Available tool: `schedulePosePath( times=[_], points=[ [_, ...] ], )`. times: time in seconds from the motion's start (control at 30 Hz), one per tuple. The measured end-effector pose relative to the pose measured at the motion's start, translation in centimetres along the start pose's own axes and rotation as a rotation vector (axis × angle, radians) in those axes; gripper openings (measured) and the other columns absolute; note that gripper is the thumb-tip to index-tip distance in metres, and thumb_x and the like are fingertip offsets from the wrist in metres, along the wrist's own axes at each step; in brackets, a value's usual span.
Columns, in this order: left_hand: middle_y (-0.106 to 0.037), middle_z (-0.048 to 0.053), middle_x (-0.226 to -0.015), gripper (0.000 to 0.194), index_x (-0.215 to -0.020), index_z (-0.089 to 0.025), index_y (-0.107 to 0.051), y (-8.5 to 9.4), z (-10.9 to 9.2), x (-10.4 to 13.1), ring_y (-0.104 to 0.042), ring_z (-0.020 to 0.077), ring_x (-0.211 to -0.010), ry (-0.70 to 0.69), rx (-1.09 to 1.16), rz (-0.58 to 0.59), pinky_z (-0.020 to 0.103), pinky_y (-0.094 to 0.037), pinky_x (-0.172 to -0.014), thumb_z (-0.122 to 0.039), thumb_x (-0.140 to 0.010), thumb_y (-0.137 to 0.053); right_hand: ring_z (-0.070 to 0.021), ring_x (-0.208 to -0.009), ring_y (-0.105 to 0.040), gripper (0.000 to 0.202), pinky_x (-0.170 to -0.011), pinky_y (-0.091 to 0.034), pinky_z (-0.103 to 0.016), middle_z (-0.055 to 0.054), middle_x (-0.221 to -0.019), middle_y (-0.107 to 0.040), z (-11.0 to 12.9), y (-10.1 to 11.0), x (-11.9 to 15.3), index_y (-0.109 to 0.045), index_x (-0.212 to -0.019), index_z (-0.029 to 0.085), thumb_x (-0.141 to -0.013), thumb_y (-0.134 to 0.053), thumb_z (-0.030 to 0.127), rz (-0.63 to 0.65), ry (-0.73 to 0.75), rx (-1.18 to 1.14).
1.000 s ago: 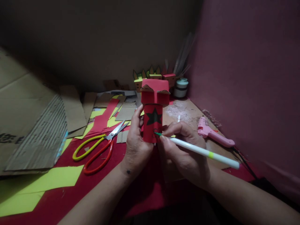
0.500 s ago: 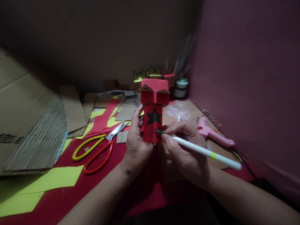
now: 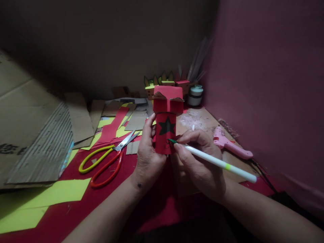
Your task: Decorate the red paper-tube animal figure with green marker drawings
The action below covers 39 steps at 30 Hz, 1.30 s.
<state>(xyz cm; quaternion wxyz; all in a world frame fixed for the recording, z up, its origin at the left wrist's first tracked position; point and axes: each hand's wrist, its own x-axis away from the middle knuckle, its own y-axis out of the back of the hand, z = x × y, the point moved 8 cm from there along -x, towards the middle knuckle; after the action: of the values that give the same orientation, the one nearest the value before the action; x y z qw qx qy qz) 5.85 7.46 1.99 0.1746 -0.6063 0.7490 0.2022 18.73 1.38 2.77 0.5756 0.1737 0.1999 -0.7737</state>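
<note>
My left hand is wrapped around the lower part of a red paper figure, from its left side and below. The figure has a boxy head with two cardboard-edged flaps, and a black star on its front. In my right hand is a white marker with a yellow-green band, pinched between thumb and fingers. Its green tip touches the red front just below the star, where a small dark curved outline shows.
Scissors with yellow and red handles lie open at left, among cardboard pieces and yellow paper. At right rests a pink glue gun with its cord. Several small paper figures and a pale jar stand behind.
The red figure has shifted slightly to the right in view. The marker's tip has moved a little up, its back end slightly left, and the drawn outline looks different.
</note>
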Motion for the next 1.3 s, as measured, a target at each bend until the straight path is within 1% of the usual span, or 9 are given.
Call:
schedulePosePath(
  times=[0.17, 0.37, 0.43, 0.57, 0.7, 0.83, 0.97, 1.13, 1.3],
  points=[
    [-0.074, 0.008, -0.114, 0.082, -0.145, -0.026, -0.044, 0.0, 0.02, -0.01, -0.077, 0.0252, -0.095, 0.009, 0.011, -0.003, 0.038, -0.067, -0.084, -0.03, -0.077, -0.089, -0.0101, -0.048, -0.047, 0.013, -0.044, -0.041, -0.023, 0.008, -0.058, -0.05, -0.01, 0.0, 0.06, -0.063, -0.086, 0.026, -0.086, -0.071, 0.017, 0.006, -0.005, 0.008],
    [-0.075, 0.009, -0.12, 0.085, -0.145, -0.026, -0.042, -0.16, -0.05, -0.04, -0.08, 0.0256, -0.091, 0.024, 0.047, 0.009, 0.037, -0.069, -0.081, -0.03, -0.076, -0.091, -0.0105, -0.053, -0.051, 0.013, -0.043, -0.04, -0.023, 0.005, -0.065, -0.057, 0.45, 0.35, -0.03, -0.062, -0.081, 0.025, -0.082, -0.071, 0.016, -0.023, 0.008, 0.01],
    [-0.075, 0.009, -0.12, 0.084, -0.144, -0.026, -0.043, -0.15, -0.13, -0.04, -0.08, 0.0249, -0.09, 0.021, 0.052, 0.008, 0.035, -0.069, -0.08, -0.028, -0.075, -0.091, -0.0102, -0.052, -0.05, 0.013, -0.043, -0.039, -0.023, 0.006, -0.064, -0.056, 0.47, 0.32, -0.04, -0.062, -0.081, 0.025, -0.083, -0.07, 0.016, -0.02, 0.013, 0.007],
    [-0.074, 0.01, -0.122, 0.083, -0.145, -0.025, -0.044, -0.11, -0.23, -0.03, -0.079, 0.0262, -0.096, 0.014, 0.039, 0.007, 0.037, -0.069, -0.084, -0.028, -0.076, -0.09, -0.0093, -0.047, -0.046, 0.013, -0.042, -0.039, -0.023, 0.008, -0.059, -0.051, 0.13, 0.16, 0.06, -0.062, -0.084, 0.026, -0.085, -0.07, 0.015, -0.004, -0.002, 0.014],
    [-0.073, 0.011, -0.121, 0.082, -0.145, -0.025, -0.045, -0.12, -0.11, -0.01, -0.078, 0.0273, -0.1, 0.009, 0.03, 0.007, 0.039, -0.068, -0.088, -0.029, -0.077, -0.09, -0.0095, -0.047, -0.046, 0.013, -0.043, -0.041, -0.023, 0.008, -0.058, -0.05, 0.04, 0.05, 0.09, -0.062, -0.085, 0.026, -0.086, -0.07, 0.016, -0.002, 0.003, 0.01],
    [-0.073, 0.011, -0.122, 0.081, -0.144, -0.026, -0.046, -0.08, 0.08, -0.03, -0.077, 0.0279, -0.102, 0.015, 0.039, -0.001, 0.042, -0.067, -0.09, -0.03, -0.076, -0.09, -0.0099, -0.047, -0.046, 0.013, -0.043, -0.04, -0.023, 0.008, -0.057, -0.05, 0.19, 0.12, -0.03, -0.061, -0.083, 0.026, -0.084, -0.07, 0.016, -0.023, 0.008, 0.019],
    [-0.074, 0.01, -0.122, 0.083, -0.143, -0.025, -0.045, -0.14, 0.02, -0.07, -0.078, 0.0279, -0.099, 0.031, 0.045, 0.001, 0.04, -0.069, -0.087, -0.03, -0.075, -0.091, -0.0098, -0.046, -0.045, 0.013, -0.042, -0.038, -0.023, 0.008, -0.057, -0.05, 0.19, 0.14, -0.09, -0.061, -0.081, 0.026, -0.083, -0.069, 0.015, -0.014, -0.006, 0.03],
    [-0.076, 0.009, -0.119, 0.084, -0.143, -0.025, -0.045, -0.16, -0.11, -0.03, -0.08, 0.0259, -0.091, 0.039, 0.056, -0.002, 0.035, -0.07, -0.079, -0.028, -0.074, -0.092, -0.0097, -0.045, -0.044, 0.014, -0.042, -0.037, -0.023, 0.008, -0.057, -0.048, -0.08, 0.25, 0.05, -0.061, -0.081, 0.027, -0.085, -0.069, 0.016, 0.001, -0.015, 0.047],
    [-0.076, 0.008, -0.117, 0.082, -0.142, -0.026, -0.045, -0.16, -0.28, -0.02, -0.081, 0.0259, -0.089, 0.028, 0.05, 0.002, 0.035, -0.07, -0.078, -0.028, -0.074, -0.092, -0.0093, -0.045, -0.044, 0.015, -0.042, -0.037, -0.023, 0.009, -0.056, -0.047, 0.03, 0.31, 0.17, -0.059, -0.081, 0.026, -0.085, -0.068, 0.014, -0.008, -0.002, 0.043]
  ],
)
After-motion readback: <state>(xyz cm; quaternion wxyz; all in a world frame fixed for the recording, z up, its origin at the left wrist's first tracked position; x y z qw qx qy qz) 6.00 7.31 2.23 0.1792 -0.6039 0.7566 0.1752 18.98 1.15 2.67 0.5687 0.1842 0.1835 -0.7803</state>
